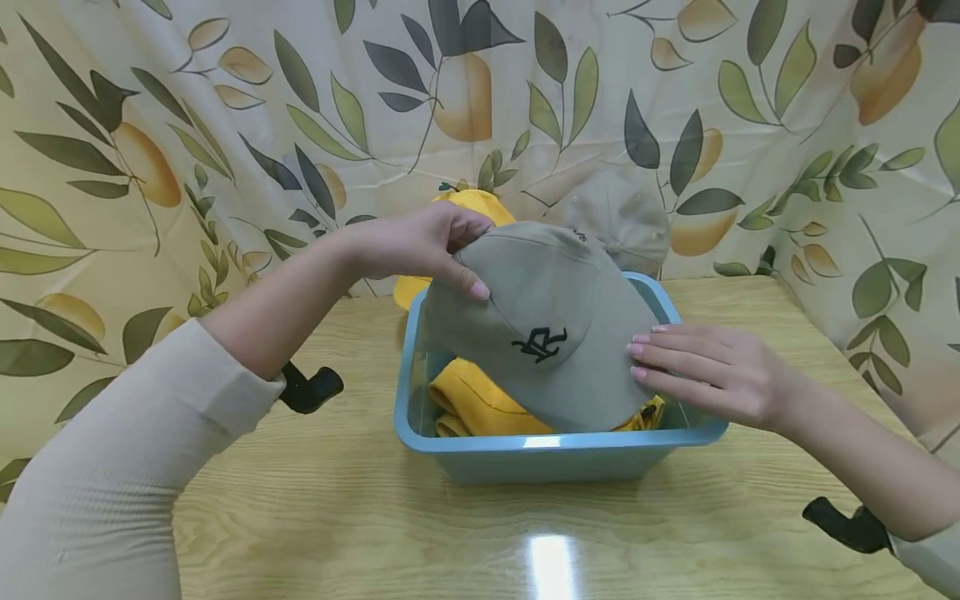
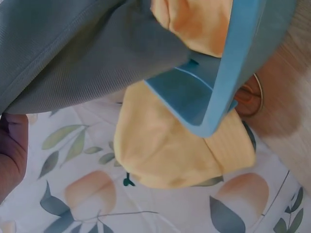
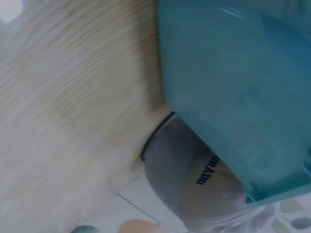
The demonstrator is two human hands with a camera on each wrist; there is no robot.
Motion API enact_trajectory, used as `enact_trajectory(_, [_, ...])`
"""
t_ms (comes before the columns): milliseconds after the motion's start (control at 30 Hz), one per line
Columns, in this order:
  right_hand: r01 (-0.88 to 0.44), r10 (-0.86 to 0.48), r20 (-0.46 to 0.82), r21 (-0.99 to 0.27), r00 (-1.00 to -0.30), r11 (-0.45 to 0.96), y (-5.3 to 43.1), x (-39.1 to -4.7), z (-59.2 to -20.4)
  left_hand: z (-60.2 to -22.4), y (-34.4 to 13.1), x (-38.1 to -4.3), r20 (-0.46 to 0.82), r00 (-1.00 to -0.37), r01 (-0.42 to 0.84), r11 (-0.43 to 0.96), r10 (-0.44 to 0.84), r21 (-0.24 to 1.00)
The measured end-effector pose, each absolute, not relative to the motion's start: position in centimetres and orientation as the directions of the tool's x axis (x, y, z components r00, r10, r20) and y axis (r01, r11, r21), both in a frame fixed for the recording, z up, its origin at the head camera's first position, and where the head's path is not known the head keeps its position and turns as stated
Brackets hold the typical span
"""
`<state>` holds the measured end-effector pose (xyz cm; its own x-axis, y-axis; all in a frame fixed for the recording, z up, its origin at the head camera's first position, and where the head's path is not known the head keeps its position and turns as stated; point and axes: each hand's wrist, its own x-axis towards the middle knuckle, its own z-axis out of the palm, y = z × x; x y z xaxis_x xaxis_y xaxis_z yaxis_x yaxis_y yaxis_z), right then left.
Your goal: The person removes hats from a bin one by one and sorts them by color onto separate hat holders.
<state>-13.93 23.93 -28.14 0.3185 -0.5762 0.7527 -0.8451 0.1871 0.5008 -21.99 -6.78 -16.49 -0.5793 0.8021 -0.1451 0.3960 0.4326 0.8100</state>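
A grey-green baseball cap (image 1: 555, 292) with a dark embroidered logo is held over a blue plastic basin (image 1: 540, 442), tilted with its brim toward the right. My left hand (image 1: 431, 246) pinches the crown's left side, thumb on the outer face. The fingers behind it are partly hidden. At the brim's right edge, my right hand (image 1: 712, 371) lies with straight fingers against it. Beneath the cap, a folded yellow fabric item (image 1: 487, 404) lies in the basin. In the left wrist view the cap's ribbed fabric (image 2: 92, 58) spreads beside the left hand (image 2: 12, 150).
Behind the basin stand a yellow hat (image 1: 476, 202) on the left and a pale grey-beige cap (image 1: 618, 212) on the right. The latter cap (image 3: 177, 170) shows dark lettering in the right wrist view. A leaf-patterned curtain (image 1: 525, 83) hangs behind the wooden table (image 1: 315, 500).
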Motion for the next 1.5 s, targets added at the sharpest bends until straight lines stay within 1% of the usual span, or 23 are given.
enact_trajectory(133, [-0.808,-0.487,0.765,0.561,0.421,0.183,23.1,-13.9,-27.5,-16.7,-6.8,-22.3,-0.119,-0.612,0.378,0.422,0.782,0.824])
enact_trajectory(200, [-0.792,-0.446,0.773,0.577,0.451,0.198,22.9,-13.9,-27.2,-16.9,-6.7,-22.5,-0.109,-0.627,0.373,0.419,0.772,0.828])
enact_trajectory(300, [-0.776,-0.421,0.773,0.594,0.475,0.213,22.9,-14.1,-26.9,-17.3,-6.5,-22.7,-0.077,-0.662,0.377,0.420,0.745,0.825])
enact_trajectory(433, [-0.789,-0.415,0.787,0.574,0.457,0.219,23.2,-14.0,-26.7,-18.0,-6.1,-23.0,0.010,-0.709,0.438,0.430,0.705,0.790])
enact_trajectory(600, [-0.819,-0.401,0.814,0.531,0.421,0.217,23.6,-13.7,-26.1,-19.2,-6.0,-23.1,0.111,-0.742,0.508,0.447,0.661,0.736])
enact_trajectory(667, [-0.819,-0.390,0.821,0.525,0.416,0.230,23.7,-13.7,-25.8,-19.6,-5.8,-22.7,0.158,-0.777,0.509,0.461,0.609,0.727])
enact_trajectory(733, [-0.821,-0.382,0.828,0.518,0.410,0.241,23.6,-13.8,-25.6,-19.9,-5.5,-21.8,0.239,-0.817,0.511,0.466,0.525,0.722])
enact_trajectory(800, [-0.823,-0.366,0.840,0.506,0.401,0.259,23.5,-13.9,-25.6,-20.0,-4.9,-20.6,0.351,-0.826,0.543,0.460,0.440,0.702])
enact_trajectory(833, [-0.825,-0.360,0.847,0.497,0.392,0.270,23.5,-14.0,-25.6,-20.1,-4.5,-19.9,0.414,-0.816,0.572,0.456,0.404,0.682])
enact_trajectory(867, [-0.827,-0.353,0.853,0.488,0.384,0.280,23.4,-14.1,-25.6,-20.3,-4.1,-19.3,0.480,-0.790,0.612,0.452,0.380,0.649])
enact_trajectory(933, [-0.833,-0.338,0.871,0.460,0.357,0.306,23.4,-14.2,-25.5,-20.6,-3.4,-18.2,0.594,-0.715,0.698,0.419,0.369,0.580])
enact_trajectory(1033, [-0.832,-0.324,0.898,0.412,0.300,0.371,23.3,-14.4,-25.3,-21.5,-2.5,-16.8,0.711,-0.588,0.805,0.364,0.386,0.469])
enact_trajectory(1133, [-0.820,-0.314,0.919,0.364,0.238,0.441,23.2,-14.7,-25.0,-22.5,-1.9,-15.9,0.778,-0.465,0.876,0.345,0.422,0.337])
enact_trajectory(1200, [-0.809,-0.315,0.928,0.336,0.198,0.482,23.2,-15.0,-24.7,-23.0,-1.5,-15.5,0.796,-0.401,0.899,0.363,0.453,0.246])
enact_trajectory(1233, [-0.804,-0.317,0.931,0.326,0.181,0.498,23.2,-15.2,-24.6,-23.3,-1.3,-15.4,0.796,-0.380,0.903,0.375,0.470,0.210])
enact_trajectory(1300, [-0.797,-0.317,0.937,0.300,0.144,0.525,23.2,-15.6,-24.5,-23.7,-1.0,-15.2,0.779,-0.379,0.898,0.401,0.500,0.180])
enact_trajectory(1367, [-0.788,-0.317,0.941,0.281,0.116,0.547,23.3,-15.9,-24.3,-24.0,-0.7,-15.2,0.755,-0.402,0.885,0.431,0.518,0.175])
enact_trajectory(1433, [-0.785,-0.309,0.946,0.266,0.100,0.560,23.3,-16.2,-24.2,-24.2,-0.5,-15.3,0.735,-0.422,0.874,0.455,0.531,0.173])
enact_trajectory(1500, [-0.780,-0.300,0.949,0.256,0.091,0.571,23.4,-16.5,-24.0,-24.3,-0.4,-15.5,0.724,-0.427,0.867,0.473,0.542,0.157])
